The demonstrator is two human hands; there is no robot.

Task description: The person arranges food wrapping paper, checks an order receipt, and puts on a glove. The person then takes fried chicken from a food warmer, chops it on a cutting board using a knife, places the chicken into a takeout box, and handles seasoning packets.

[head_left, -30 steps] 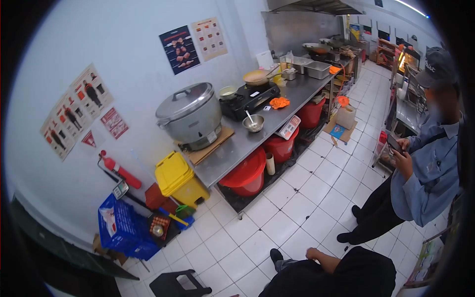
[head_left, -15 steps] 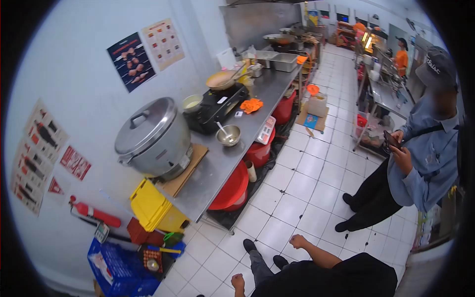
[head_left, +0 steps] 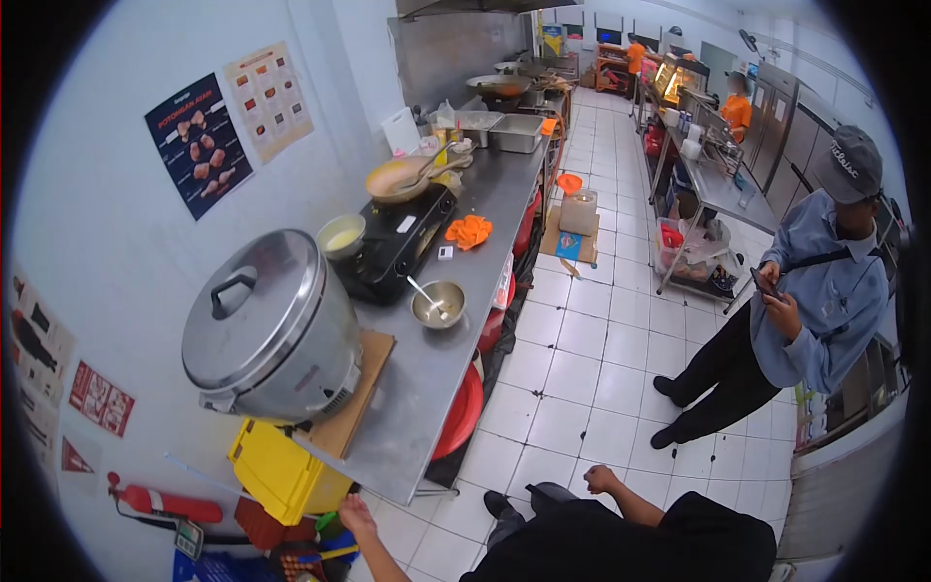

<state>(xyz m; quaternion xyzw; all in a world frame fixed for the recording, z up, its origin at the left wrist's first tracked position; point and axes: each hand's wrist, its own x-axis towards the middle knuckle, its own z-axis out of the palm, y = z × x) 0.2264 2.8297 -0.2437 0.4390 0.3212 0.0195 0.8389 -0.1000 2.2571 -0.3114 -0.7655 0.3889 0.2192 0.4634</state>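
My left hand (head_left: 358,516) is stretched out low in the head view, its fingers loosely open and holding nothing that I can see. It is nearest to the yellow lidded bin (head_left: 283,473) by the counter's near end. My right hand (head_left: 601,478) hangs over the tiled floor, fingers curled in, with nothing visible in it. On the steel counter (head_left: 396,393) stand a large rice cooker (head_left: 257,320), a steel bowl (head_left: 438,305) with a spoon, and a black portable stove (head_left: 393,242) with a frying pan (head_left: 400,180) on it.
A person (head_left: 824,281) in a blue shirt stands to the right, holding a phone (head_left: 766,283). An orange cloth (head_left: 469,232) lies on the counter. On the floor ahead is a container (head_left: 578,213) on cardboard. Red tubs (head_left: 463,412) sit under the counter.
The view has moved closer to the counter and rice cooker. My left hand has come forward and up towards the yellow bin, its fingers loosening. My right hand stays curled.
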